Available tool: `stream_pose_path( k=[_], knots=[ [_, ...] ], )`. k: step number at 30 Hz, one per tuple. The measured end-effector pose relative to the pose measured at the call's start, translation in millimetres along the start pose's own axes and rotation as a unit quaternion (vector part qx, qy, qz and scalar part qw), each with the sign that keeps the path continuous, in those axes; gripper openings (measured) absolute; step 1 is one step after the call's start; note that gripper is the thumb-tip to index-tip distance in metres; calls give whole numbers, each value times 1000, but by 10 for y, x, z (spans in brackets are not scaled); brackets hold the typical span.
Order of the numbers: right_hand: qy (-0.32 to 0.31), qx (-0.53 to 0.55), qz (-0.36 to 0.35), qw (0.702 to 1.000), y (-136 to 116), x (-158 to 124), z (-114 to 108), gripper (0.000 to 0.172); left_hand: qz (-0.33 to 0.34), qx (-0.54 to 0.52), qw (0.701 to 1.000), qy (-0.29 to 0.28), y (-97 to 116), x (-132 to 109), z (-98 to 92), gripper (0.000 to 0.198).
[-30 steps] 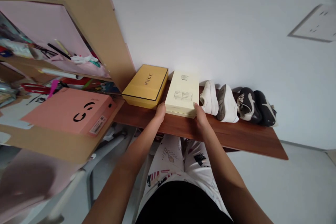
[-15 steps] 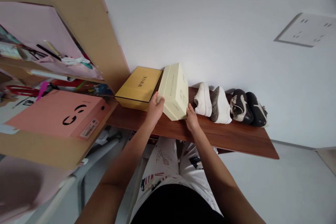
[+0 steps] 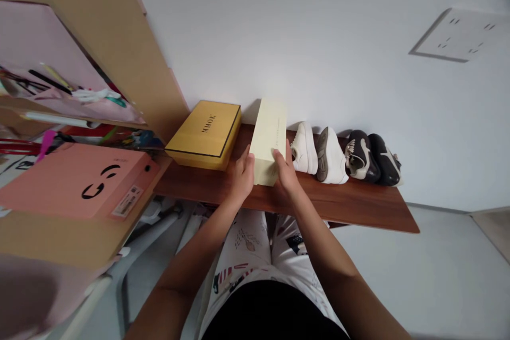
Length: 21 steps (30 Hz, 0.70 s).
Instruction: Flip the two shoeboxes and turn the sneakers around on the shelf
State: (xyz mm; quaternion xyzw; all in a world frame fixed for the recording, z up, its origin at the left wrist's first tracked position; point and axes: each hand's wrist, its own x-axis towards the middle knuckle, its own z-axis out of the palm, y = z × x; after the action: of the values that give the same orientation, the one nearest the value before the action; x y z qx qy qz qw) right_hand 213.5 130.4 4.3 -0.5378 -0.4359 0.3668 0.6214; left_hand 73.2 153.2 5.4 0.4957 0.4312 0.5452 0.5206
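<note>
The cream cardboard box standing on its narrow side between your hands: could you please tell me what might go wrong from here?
1. The cream cardboard box stands on edge on the brown wooden shelf, held only at its near end by the left hand and right hand; released, it may topple.
2. Falling right, it would likely knock the white sneaker close beside it; falling left, the flat yellow cardboard box.

cream box (image 3: 268, 141): 1 | other boxes (image 3: 203, 133) (image 3: 75, 180): 2 | white shoes (image 3: 305, 141) (image 3: 334, 158): 2 | black shoes (image 3: 360, 155) (image 3: 384, 160): 2
</note>
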Motion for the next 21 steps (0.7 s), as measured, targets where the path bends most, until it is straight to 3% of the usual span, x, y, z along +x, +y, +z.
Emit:
stream_pose_path(
  k=[4,8,13,16,19,21],
  knots=[
    [12,18,9,1000,64,-22,-75,87,-75,-51,996,0,-302,30,-21,46],
    [21,50,16,998,105,-12,-162,86,-143,-54,988,36,-603,118,-60,33],
    [54,23,6,998,71,-65,-294,81,-244,-120,962,26,-733,158,-75,26],
    [58,7,6,998,114,-158,-349,78,-232,-135,960,76,-653,99,-117,28],
    [52,3,30,998,264,-307,-363,75,-183,-140,961,152,-539,-25,-203,35],
    [51,4,46,998,401,-420,-346,75,-140,-129,966,173,-490,-121,-263,40]
  ],
)
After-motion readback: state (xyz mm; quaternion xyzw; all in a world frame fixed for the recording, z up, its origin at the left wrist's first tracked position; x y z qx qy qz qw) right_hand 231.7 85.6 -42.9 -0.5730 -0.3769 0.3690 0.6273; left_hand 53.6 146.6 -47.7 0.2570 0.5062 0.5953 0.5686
